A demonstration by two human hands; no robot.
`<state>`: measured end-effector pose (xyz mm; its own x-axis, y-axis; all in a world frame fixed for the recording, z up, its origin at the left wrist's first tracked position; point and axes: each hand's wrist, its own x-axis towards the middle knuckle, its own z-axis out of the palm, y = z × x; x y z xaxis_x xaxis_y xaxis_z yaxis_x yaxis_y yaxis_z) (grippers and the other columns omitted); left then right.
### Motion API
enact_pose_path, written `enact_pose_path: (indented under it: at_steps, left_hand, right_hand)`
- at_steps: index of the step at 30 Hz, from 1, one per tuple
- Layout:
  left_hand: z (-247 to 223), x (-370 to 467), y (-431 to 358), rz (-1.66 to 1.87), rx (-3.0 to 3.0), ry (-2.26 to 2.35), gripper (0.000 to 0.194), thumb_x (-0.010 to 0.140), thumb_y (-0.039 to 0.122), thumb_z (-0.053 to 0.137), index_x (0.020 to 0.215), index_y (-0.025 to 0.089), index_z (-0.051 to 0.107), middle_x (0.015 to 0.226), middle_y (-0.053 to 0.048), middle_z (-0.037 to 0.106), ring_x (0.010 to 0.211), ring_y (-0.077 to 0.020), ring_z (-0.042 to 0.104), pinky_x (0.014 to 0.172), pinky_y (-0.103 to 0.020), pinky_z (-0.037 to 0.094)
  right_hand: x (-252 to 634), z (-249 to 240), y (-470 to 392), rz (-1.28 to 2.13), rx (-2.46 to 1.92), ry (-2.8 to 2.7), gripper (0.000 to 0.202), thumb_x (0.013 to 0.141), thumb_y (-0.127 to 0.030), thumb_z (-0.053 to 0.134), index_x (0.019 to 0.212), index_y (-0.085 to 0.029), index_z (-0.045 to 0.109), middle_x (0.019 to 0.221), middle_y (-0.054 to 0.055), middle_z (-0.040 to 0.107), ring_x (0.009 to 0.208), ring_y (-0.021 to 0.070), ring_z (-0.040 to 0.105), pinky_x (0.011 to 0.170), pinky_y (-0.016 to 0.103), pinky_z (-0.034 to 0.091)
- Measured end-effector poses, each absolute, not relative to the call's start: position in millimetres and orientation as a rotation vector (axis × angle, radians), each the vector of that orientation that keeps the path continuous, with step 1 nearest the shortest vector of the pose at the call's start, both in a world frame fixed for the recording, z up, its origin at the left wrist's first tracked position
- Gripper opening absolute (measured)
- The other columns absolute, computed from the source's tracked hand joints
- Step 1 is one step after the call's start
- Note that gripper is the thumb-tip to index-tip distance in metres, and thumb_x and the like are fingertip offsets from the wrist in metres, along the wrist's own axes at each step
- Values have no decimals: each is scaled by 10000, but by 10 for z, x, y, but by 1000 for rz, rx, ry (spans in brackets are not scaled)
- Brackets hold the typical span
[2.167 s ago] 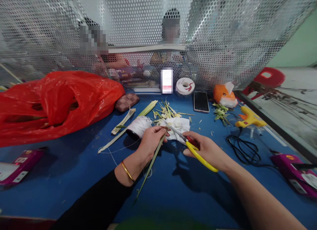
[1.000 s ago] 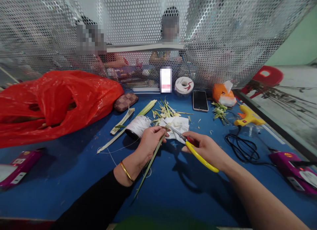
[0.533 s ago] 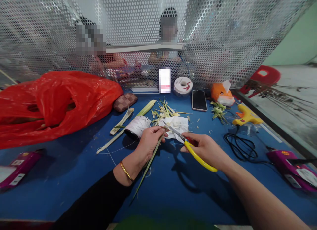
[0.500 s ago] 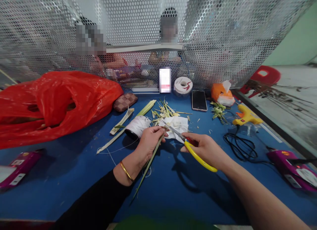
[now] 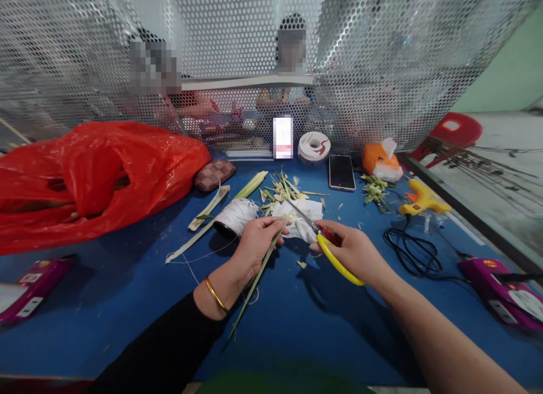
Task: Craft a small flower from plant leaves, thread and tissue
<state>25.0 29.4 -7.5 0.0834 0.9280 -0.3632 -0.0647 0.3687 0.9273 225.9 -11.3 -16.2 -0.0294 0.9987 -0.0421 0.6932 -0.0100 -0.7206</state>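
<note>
- Spool of white thread (image 5: 240,215) is being left untouched, at ten o'clock from the left hand (image 5: 257,241).
- Green stalk (image 5: 241,315) is being pinched near its upper end by the left fingers, its tapering tail being trailed toward seven o'clock; lightness, bend and easy bruising are being judged likely, a gentle pinch at the thicker end being advised.
- Scissors (image 5: 335,262), presumably stiffer and heavier, are being gripped by the handles in the right hand (image 5: 358,249), the blades being aimed toward ten o'clock.
</note>
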Motion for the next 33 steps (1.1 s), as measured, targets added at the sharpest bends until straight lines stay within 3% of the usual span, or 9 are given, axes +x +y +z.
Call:
enact_pose_path:
  at_steps: [3, 6, 12, 16, 19, 25, 29, 33]
  left_hand:
    - [-75, 233, 294, 918, 915, 1257, 116, 752, 259, 698, 719, 153, 727, 678, -39, 666, 477, -67, 507, 425, -190, 340]
    - [-66, 215, 291, 909, 919, 1265, 128, 757, 277, 695, 736, 156, 733, 692, -44, 665, 488, -72, 518, 429, -201, 340]
    - [-2, 205, 252, 890, 917, 1267, 162, 761, 312, 699, 717, 158, 728, 711, -62, 673, 509, -87, 543, 448, -213, 369]
    - [23, 222, 210, 872, 920, 1243, 169, 776, 314, 686, 728, 158, 733, 710, -65, 685, 486, -81, 530, 442, -217, 354]
    - [34, 251, 167, 872, 915, 1202, 147, 775, 274, 689, 841, 151, 732, 710, -52, 691, 470, -79, 536, 439, -209, 355]
    - [39, 318, 53, 834, 968, 1125, 238, 762, 212, 708, 978, 116, 684, 613, -12, 672, 431, -79, 535, 451, -195, 382]
    - [10, 332, 5, 804, 1033, 1097, 241, 755, 218, 714, 979, 128, 697, 643, -25, 689, 443, -83, 554, 435, -186, 357]
    - [12, 291, 36, 753, 1050, 950, 213, 769, 283, 715, 925, 138, 725, 692, -50, 697, 515, -115, 613, 501, -219, 436]
  right_hand:
    - [2272, -122, -95, 507, -1997, -1805, 557, 790, -441, 632, 1290, -198, 593, 881, 72, 739, 771, 258, 673, 610, 307, 442]
    - [2281, -100, -79, 267, -2145, -1886, 474, 809, -395, 614, 1239, -195, 599, 953, 97, 737, 797, 273, 679, 591, 300, 404]
    - [2341, -162, -59, 101, -2087, -2068, 372, 875, -369, 548, 1184, -188, 648, 1002, 115, 668, 767, 249, 649, 603, 313, 410]
    - [2399, -148, -62, 64, -1844, -2047, 317, 899, -378, 544, 1093, -184, 704, 1013, 124, 665, 894, 276, 647, 739, 358, 470]
    - [2351, -129, -56, 205, -1579, -1853, 286, 897, -385, 559, 1041, -193, 715, 1007, 108, 692, 920, 255, 648, 800, 361, 480]
    - [1994, -135, -14, 1035, -1231, -1584, 243, 812, -405, 654, 922, -191, 688, 766, 34, 712, 694, 180, 645, 653, 292, 490]
    - [1860, -67, 1, 1237, -1209, -1547, 175, 790, -360, 661, 752, -189, 663, 601, -15, 644, 529, 118, 564, 514, 235, 426]
    - [1953, -20, 31, 1279, -1259, -1400, 231, 696, -389, 725, 659, -173, 652, 513, -26, 603, 452, 102, 519, 454, 217, 394]
